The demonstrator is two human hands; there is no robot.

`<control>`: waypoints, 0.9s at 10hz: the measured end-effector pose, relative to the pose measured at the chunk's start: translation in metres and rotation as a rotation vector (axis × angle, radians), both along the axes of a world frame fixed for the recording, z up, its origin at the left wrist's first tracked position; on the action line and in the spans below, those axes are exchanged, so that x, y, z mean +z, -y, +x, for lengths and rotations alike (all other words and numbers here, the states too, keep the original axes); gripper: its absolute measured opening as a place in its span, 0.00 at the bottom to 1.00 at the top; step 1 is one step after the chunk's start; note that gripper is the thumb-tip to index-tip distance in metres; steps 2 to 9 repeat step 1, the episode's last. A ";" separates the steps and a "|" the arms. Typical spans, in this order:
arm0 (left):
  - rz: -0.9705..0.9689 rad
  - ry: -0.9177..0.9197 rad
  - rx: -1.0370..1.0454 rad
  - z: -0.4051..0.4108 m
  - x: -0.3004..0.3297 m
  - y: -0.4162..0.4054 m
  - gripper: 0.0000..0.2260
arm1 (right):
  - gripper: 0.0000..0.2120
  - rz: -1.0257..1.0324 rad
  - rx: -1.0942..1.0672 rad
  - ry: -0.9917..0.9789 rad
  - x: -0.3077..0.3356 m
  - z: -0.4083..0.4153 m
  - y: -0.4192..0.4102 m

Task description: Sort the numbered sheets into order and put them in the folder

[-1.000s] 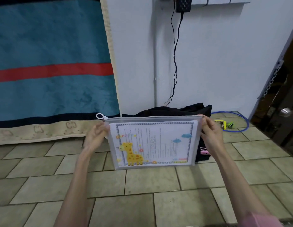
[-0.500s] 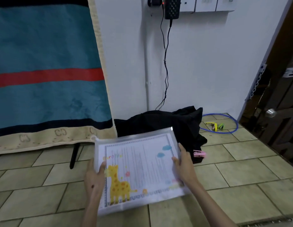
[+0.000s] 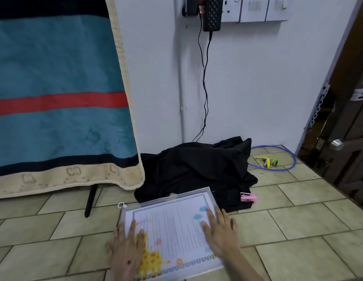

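A clear plastic zip folder (image 3: 172, 201) lies flat on the tiled floor in front of me, its white zipper ring at the top left corner. Inside it shows a printed sheet (image 3: 176, 230) with a patterned border, a yellow giraffe and blue clouds. My left hand (image 3: 127, 248) rests flat on the folder's left side, fingers spread over the giraffe. My right hand (image 3: 219, 234) lies flat on the folder's right side, fingers apart. Neither hand grips anything.
A heap of black cloth (image 3: 196, 169) lies just behind the folder, with a pink clip (image 3: 248, 197) at its right edge. A teal blanket (image 3: 58, 98) hangs at the left over a black leg (image 3: 91, 199). A blue cable loop (image 3: 278, 157) and a wooden door (image 3: 342, 138) are at the right.
The folder, held upright in both hands a second ago, has come down and now lies on the floor. Both hands have let go of its edges and lie flat on top.
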State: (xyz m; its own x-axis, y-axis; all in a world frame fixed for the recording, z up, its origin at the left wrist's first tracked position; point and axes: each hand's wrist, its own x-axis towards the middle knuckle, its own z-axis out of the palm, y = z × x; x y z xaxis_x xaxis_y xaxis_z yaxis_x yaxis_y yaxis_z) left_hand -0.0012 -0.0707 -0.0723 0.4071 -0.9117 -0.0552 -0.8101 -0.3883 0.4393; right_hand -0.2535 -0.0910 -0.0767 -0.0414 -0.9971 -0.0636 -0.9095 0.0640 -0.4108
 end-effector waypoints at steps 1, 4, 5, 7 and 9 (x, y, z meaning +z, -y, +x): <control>-0.169 -0.324 0.081 0.016 0.004 -0.003 0.23 | 0.21 -0.228 -0.154 0.544 0.012 -0.014 -0.004; -0.169 -0.324 0.081 0.016 0.004 -0.003 0.23 | 0.21 -0.228 -0.154 0.544 0.012 -0.014 -0.004; -0.169 -0.324 0.081 0.016 0.004 -0.003 0.23 | 0.21 -0.228 -0.154 0.544 0.012 -0.014 -0.004; -0.169 -0.324 0.081 0.016 0.004 -0.003 0.23 | 0.21 -0.228 -0.154 0.544 0.012 -0.014 -0.004; -0.169 -0.324 0.081 0.016 0.004 -0.003 0.23 | 0.21 -0.228 -0.154 0.544 0.012 -0.014 -0.004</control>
